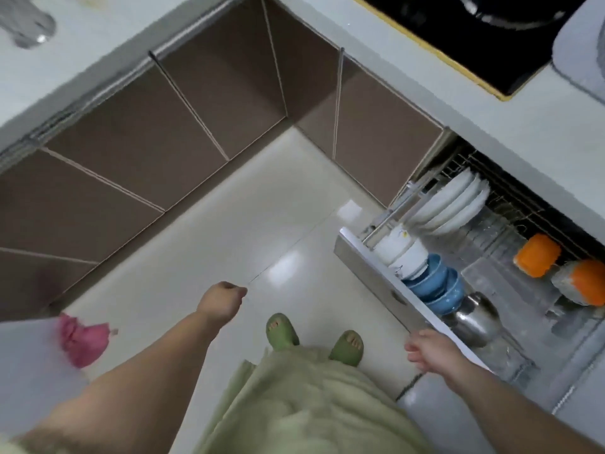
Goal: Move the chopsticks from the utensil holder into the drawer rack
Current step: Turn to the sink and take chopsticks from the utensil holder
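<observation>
The drawer rack stands pulled out from under the counter at the right, its wire basket holding white plates, white bowls, blue bowls, a steel pot and orange-lidded containers. My right hand hangs just in front of the drawer's front panel, fingers apart, holding nothing. My left hand is curled into a fist over the floor, with nothing seen in it. No chopsticks or utensil holder show in the head view.
Brown cabinet doors line the left and far sides under a pale countertop with a black cooktop. A pink cloth lies at the left. My feet in green slippers stand on the glossy floor.
</observation>
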